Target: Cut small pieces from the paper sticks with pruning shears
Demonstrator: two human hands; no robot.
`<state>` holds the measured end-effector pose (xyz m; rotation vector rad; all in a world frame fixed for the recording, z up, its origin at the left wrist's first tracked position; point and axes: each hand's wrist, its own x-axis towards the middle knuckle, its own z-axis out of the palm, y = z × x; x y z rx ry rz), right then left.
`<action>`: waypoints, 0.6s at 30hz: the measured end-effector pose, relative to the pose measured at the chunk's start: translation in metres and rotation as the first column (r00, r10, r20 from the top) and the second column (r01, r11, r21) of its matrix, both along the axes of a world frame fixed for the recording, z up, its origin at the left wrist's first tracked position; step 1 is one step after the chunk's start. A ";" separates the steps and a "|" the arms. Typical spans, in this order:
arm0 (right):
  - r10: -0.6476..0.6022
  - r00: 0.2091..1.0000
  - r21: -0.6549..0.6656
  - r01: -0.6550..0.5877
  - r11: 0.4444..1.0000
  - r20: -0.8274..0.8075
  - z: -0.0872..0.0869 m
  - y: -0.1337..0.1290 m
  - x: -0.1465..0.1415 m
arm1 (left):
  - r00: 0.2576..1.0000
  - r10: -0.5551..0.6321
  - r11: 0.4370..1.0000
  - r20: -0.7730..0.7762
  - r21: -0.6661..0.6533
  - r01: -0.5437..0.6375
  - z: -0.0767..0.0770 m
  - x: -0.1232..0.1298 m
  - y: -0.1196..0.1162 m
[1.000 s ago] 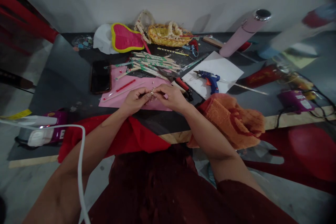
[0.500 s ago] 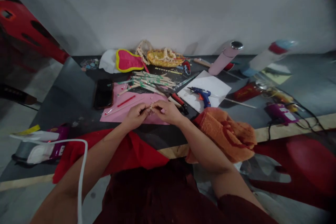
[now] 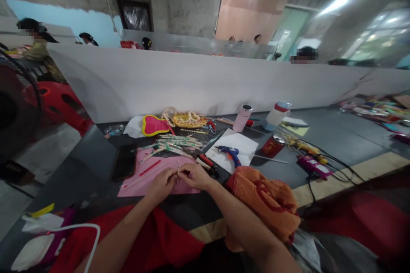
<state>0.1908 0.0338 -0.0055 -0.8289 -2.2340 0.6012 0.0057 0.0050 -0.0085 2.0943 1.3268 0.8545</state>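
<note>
My left hand [image 3: 164,183] and my right hand [image 3: 196,175] meet over a pink sheet [image 3: 144,178] on the dark table. The fingers of both are pinched together around something small and pale, too tiny to make out. Left of the fingertips, a red stick [image 3: 150,168] lies on the sheet. Just beyond are many pale sticks with green marks [image 3: 179,140]. Pliers with red and black handles [image 3: 207,163] rest near my right hand. A blue glue gun [image 3: 231,152] sits on white paper [image 3: 246,140].
A black phone [image 3: 124,163] lies to the left. Orange cloth [image 3: 263,198] bunches at the front edge. Behind stand a pink bottle [image 3: 242,119], a red can [image 3: 273,146] and a yellow basket [image 3: 188,120]. Past the white partition [image 3: 192,76] are several people.
The view has tilted up, so the room and people beyond the partition now show and the table sits lower. Both hands remain together over the pink sheet.
</note>
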 end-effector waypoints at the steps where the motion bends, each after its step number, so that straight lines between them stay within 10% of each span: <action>1: -0.005 1.000 0.011 0.005 1.000 0.006 -0.001 0.000 -0.001 | 1.000 0.000 1.000 -0.017 0.017 0.000 0.000 0.000 0.000; 18: -0.099 0.992 0.070 0.094 0.993 0.073 -0.009 0.002 -0.004 | 0.994 0.035 0.990 -0.104 0.140 -0.020 -0.014 -0.007 0.006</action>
